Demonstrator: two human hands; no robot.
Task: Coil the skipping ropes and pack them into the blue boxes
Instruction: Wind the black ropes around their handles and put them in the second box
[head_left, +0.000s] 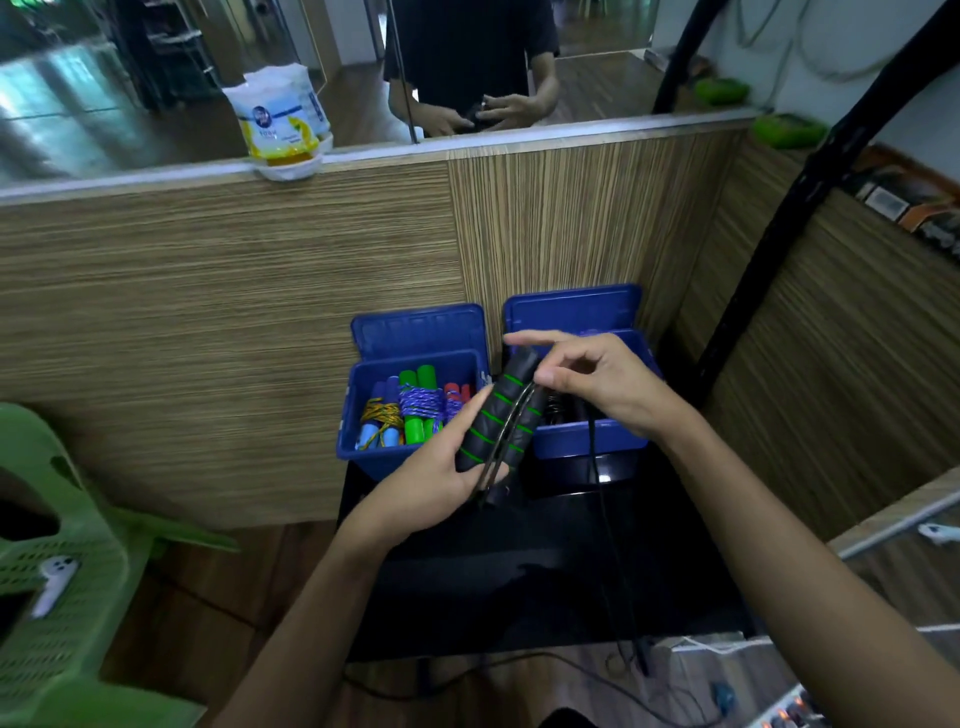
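black handles (496, 422) green-ringed; boxes (410, 400) blue; chair (67, 613) green

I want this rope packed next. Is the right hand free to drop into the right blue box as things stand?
Probably yes. The right hand already hovers over the right blue box, whose lid stands open behind it. But its fingers pinch the black cord, and the left hand holds the black handles.

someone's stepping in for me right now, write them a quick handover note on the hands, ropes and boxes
Left hand: grips the two black handles with green stripes, held together.
Right hand: pinches the black cord near the handles' top; the cord hangs down to the floor, not coiled.
Left blue box: open, holds three coiled ropes.
Right blue box: open, contents mostly hidden.
Left to do: wind the cord round the handles and pack it in a box.
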